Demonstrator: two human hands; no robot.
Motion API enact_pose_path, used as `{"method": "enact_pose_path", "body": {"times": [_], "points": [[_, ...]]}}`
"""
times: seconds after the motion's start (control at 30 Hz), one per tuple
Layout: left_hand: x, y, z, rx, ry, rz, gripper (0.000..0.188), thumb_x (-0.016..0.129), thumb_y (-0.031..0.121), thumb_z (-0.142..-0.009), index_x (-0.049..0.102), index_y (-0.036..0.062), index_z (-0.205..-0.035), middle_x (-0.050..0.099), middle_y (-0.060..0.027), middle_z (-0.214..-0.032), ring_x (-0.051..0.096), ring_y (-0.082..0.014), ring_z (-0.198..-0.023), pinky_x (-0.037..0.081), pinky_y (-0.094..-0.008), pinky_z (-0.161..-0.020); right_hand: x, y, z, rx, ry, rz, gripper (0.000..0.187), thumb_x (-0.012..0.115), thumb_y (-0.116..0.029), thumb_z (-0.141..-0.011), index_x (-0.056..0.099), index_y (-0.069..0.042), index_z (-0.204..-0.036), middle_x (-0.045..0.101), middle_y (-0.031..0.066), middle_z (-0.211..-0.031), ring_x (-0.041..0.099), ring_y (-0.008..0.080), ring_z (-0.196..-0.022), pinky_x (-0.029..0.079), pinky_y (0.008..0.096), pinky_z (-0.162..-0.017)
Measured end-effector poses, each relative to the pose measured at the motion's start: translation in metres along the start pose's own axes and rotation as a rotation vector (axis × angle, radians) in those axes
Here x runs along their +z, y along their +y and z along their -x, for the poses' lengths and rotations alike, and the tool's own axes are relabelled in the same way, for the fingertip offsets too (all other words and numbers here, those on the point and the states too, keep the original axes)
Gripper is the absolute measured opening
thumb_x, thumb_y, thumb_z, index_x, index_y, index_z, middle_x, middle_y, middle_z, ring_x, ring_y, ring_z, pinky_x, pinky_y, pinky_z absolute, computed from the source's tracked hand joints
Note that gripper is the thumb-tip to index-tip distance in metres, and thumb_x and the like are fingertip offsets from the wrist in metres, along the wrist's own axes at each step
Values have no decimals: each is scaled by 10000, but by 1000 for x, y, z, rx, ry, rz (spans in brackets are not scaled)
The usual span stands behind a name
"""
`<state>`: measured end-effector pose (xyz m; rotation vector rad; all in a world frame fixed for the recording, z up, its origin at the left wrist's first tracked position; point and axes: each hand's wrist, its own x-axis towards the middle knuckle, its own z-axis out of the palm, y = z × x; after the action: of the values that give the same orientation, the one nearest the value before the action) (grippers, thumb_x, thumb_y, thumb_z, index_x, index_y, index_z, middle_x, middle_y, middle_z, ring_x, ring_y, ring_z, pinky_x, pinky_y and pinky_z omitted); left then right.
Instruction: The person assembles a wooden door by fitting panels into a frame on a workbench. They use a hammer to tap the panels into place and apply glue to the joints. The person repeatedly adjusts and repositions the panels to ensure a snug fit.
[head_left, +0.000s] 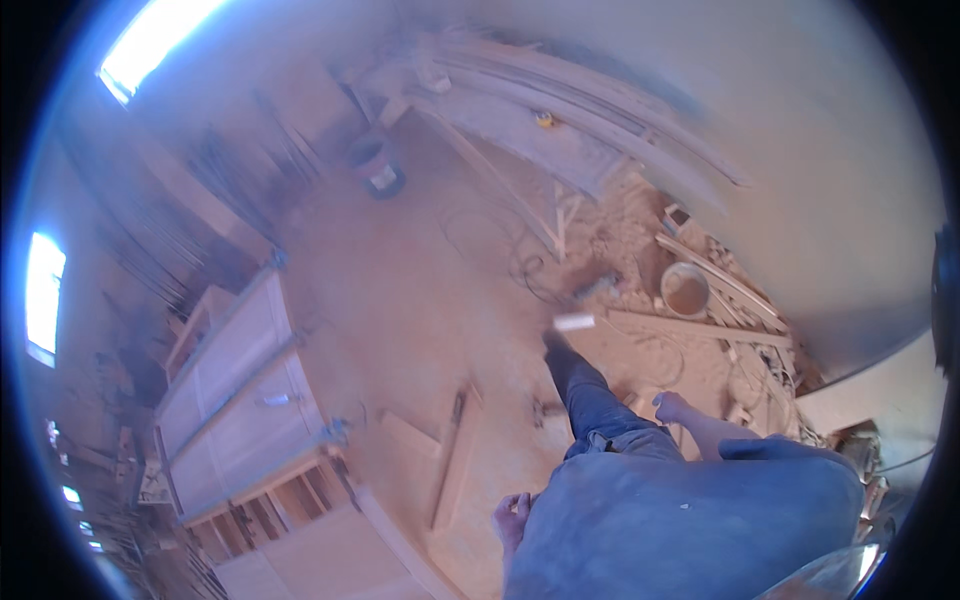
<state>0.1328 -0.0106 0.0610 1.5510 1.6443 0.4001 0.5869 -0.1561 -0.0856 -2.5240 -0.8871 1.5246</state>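
Observation:
Close to my body hangs my left hand [512, 518], its fingers loosely curled and nothing visible in them. On the other side my right hand [676, 408] is held out a little from my body. Its fingers look curled too, and I see nothing in them, though it is small and slightly blurred. Neither hand touches any object. Left of my left hand a wooden beam [450, 465] lies on the dusty floor, beside a shorter board [410, 436]. A large pale wooden panel assembly [235, 350] with bar clamps across it stands farther left.
A dark bucket [372, 168] stands far ahead. To the right are a round bucket [685, 288], a long board [700, 326] and heaped sawdust [625, 225]. A yellow item [544, 119] sits on a bench [510, 125] at the back. A dark cord [530, 275] loops across the floor.

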Motion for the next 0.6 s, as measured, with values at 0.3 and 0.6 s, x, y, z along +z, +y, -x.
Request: {"method": "enact_pose_path", "body": {"times": [0.3,0.6], "points": [[6,104,-188,-184,22,-19,415,671,242,-876,687,-94,-1119,753,-211,-980,739,-283,-869,579,-377,-797,-309,-262,-222,-448,470,-19,280,607,-143,-821,686,-12,-1057,707,261,-1029,683,432,-988,535,509,-865],[27,36,-338,-295,43,288,457,683,247,-880,652,-100,-1176,753,-199,-995,737,-256,-918,579,-351,-792,-521,-565,-293,-466,326,-552,366,656,-85,-800,691,2,-1153,694,121,-767,659,177,-623,526,341,-550]]}}
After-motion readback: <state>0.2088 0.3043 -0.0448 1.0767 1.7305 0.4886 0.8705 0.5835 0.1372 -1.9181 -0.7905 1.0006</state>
